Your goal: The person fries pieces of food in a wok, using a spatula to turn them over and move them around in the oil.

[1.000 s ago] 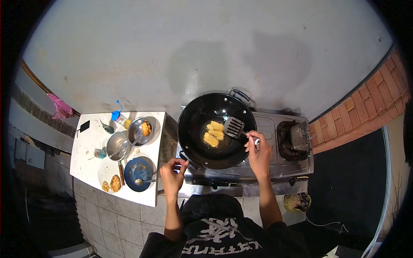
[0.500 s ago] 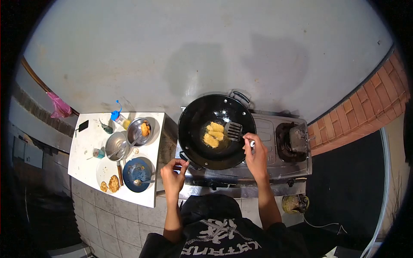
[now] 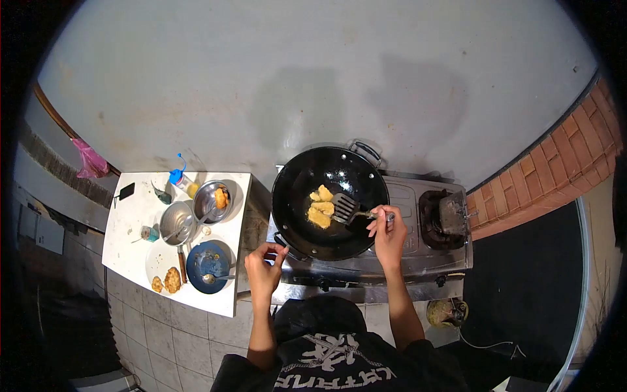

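A black wok point(image 3: 292, 189) sits on the stove, with several golden fried pieces point(image 3: 320, 217) in oil at its middle. My right hand point(image 3: 390, 236) is closed around the handle of a slotted spatula point(image 3: 345, 207). The spatula's blade is inside the wok, against the right side of the pieces. At the wok's near left rim, my left hand point(image 3: 264, 271) pinches the side handle point(image 3: 280, 240), its fingertips partly covering it. Opposite, at the far right rim, is the other wok handle point(image 3: 366, 153).
A white table point(image 3: 130, 225) on the left bears metal bowls point(image 3: 212, 196), a blue plate point(image 3: 208, 258), a white plate with fried pieces point(image 3: 172, 279), a blue-capped bottle point(image 3: 183, 181) and a phone point(image 3: 127, 191). A second burner point(image 3: 434, 219) lies right of the wok.
The spatula has shifted slightly left and down against the fried pieces, which are now spread apart a little. My left hand stays at the wok handle.
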### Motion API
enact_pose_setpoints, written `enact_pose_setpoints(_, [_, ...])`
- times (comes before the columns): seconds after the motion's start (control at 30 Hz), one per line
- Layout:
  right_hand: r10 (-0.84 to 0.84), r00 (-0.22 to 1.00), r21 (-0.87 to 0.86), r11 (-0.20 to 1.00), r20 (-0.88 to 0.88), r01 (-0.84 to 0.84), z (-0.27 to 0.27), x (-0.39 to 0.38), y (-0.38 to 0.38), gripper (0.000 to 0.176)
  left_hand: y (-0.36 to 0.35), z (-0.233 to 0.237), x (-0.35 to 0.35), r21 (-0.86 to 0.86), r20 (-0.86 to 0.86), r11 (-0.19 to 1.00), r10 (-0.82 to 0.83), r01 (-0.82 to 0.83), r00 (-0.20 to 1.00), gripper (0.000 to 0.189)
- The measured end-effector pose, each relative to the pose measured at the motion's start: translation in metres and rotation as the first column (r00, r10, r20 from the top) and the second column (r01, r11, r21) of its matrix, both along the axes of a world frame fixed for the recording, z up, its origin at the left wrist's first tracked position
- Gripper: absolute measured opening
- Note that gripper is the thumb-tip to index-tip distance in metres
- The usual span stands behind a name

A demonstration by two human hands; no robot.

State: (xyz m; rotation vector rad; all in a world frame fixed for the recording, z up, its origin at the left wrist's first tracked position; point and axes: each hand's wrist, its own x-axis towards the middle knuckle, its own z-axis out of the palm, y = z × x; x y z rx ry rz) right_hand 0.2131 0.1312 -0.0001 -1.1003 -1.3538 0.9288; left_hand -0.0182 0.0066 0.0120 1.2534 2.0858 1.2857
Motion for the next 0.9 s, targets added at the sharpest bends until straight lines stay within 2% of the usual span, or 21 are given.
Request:
enact_pose_setpoints(0.13, [-0.005,0.997,-0.019,1.000,-0.080,0.004,-0.002,0.002,0.001,0.017,0.002,-0.001,-0.001,-0.031,0.035,1.000,0.002,-0.001,0.999,0.015])
enact_pose_setpoints(0.67, [0.032,0.998,-0.032,0.999,-0.046,-0.033,0.021,-0.010,-0.004,0.010,0.000,0.000,-0.001,-0.023,0.014,1.000,0.001,0.000,1.000,0.016])
enact_pose_setpoints(0.9, [0.101,0.993,0.044,0.994,-0.053,-0.099,0.028,-0.021,-0.002,0.005,-0.001,0.001,0.000,-0.028,0.031,1.000,0.009,-0.008,0.999,0.016])
